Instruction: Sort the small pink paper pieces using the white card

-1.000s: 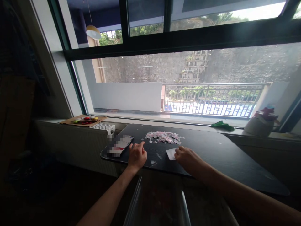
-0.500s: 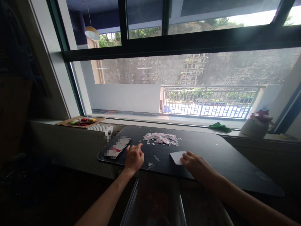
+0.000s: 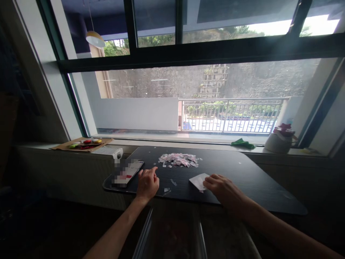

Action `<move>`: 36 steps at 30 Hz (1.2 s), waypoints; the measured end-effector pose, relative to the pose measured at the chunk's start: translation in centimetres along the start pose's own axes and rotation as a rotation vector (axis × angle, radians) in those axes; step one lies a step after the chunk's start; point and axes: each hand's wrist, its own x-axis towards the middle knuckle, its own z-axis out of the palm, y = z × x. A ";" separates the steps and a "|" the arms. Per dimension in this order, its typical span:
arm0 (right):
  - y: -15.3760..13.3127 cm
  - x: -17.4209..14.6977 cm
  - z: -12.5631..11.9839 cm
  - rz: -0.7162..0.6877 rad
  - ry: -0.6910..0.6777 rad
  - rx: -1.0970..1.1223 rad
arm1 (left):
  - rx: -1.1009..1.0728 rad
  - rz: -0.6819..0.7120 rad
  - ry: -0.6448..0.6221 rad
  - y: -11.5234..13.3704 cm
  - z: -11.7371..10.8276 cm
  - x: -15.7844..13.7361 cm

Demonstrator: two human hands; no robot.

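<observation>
Work status: the pink-and-white heap of small pieces (image 3: 179, 159) lies loosely spread on the dark table (image 3: 237, 172) and appears largely unsorted. Several single pieces lie loose around the rim of the heap. Transparent scraps (image 3: 166, 190) lie apart on the near side of the heap, toward the table edge. One item, the white card (image 3: 198, 181), is in hand, positioned nearer the person than the heap and to its right. The completed share of the work cannot be determined from this view.

Grip, right hand (image 3: 222, 185): the fingers are closed narrowly on the right-hand edge of the card, with its left portion exposed. A small pale piece shows at the card's near edge; whether it is attached cannot be told.

Grip, left hand (image 3: 147, 183): positioned nearer than the heap and to its left, index finger extended, remaining fingers curled. Whether anything is held beneath the fingers cannot be told. The phone (image 3: 130, 172) lies just beside this hand, left of the heap.
</observation>
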 end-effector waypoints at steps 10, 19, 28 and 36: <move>1.4 -3.0 -0.7 0.074 0.150 0.243 | -0.001 0.006 -0.005 0.0 0.1 0.1; 6.8 1.2 5.1 0.848 0.331 1.237 | 0.011 0.012 0.002 -0.1 0.1 0.1; 8.4 -0.2 3.6 0.787 0.050 1.432 | 0.019 0.035 0.015 -0.5 0.4 0.1; 7.3 0.4 3.7 0.943 0.082 1.425 | 0.024 0.025 -0.007 -0.4 0.2 0.2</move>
